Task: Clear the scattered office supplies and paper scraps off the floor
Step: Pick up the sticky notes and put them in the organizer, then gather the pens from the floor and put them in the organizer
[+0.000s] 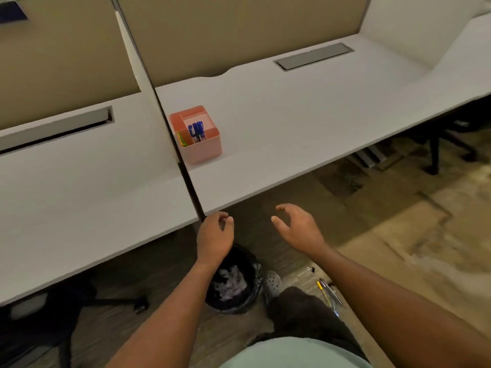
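Note:
A black waste bin (251,301) stands on the floor under the desk edge, with crumpled white paper scraps (231,284) inside. My left hand (215,235) hovers above the bin with curled fingers and nothing in it. To its right, my right hand (297,227) is open, fingers spread, holding nothing. On the floor by my right forearm lie a small black binder clip (310,269) and a few pens (328,292), one yellow. A pink desk organiser (198,135) with blue pens sits on the white desk (292,123).
My foot in a grey perforated shoe (273,282) is beside the bin. An office chair base (119,304) stands under the left desk; another chair (446,144) is under the desk at right. A divider panel (148,83) separates the two desks.

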A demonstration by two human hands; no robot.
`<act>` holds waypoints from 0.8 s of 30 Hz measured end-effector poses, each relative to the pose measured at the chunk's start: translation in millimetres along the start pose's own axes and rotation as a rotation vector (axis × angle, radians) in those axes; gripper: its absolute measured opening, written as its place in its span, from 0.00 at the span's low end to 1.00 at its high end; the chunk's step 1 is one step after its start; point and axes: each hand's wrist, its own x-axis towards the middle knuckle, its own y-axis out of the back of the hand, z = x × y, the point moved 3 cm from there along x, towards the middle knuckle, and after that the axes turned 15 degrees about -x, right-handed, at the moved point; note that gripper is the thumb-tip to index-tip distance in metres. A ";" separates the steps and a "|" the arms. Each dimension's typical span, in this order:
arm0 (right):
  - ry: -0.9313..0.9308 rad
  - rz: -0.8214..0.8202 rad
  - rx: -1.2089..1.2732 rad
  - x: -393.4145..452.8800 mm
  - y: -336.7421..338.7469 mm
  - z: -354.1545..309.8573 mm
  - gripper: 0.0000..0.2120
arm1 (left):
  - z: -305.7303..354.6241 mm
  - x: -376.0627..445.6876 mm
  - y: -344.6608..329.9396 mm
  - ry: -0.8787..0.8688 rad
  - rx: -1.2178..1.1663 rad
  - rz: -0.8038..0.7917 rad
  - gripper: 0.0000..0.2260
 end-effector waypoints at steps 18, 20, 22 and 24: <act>-0.475 0.127 -0.009 -150.9 69.3 160.7 0.11 | 45.1 -81.7 -150.3 -0.138 0.048 -0.393 0.05; -0.492 0.117 0.003 -158.6 69.5 179.3 0.10 | 45.8 -87.0 -169.2 -0.133 0.059 -0.409 0.05; -0.507 0.109 0.024 -163.7 69.1 200.2 0.08 | 47.3 -92.4 -187.7 -0.117 0.086 -0.420 0.05; -0.516 0.089 0.028 -167.0 69.2 223.2 0.08 | 48.0 -96.8 -207.5 -0.093 0.109 -0.426 0.05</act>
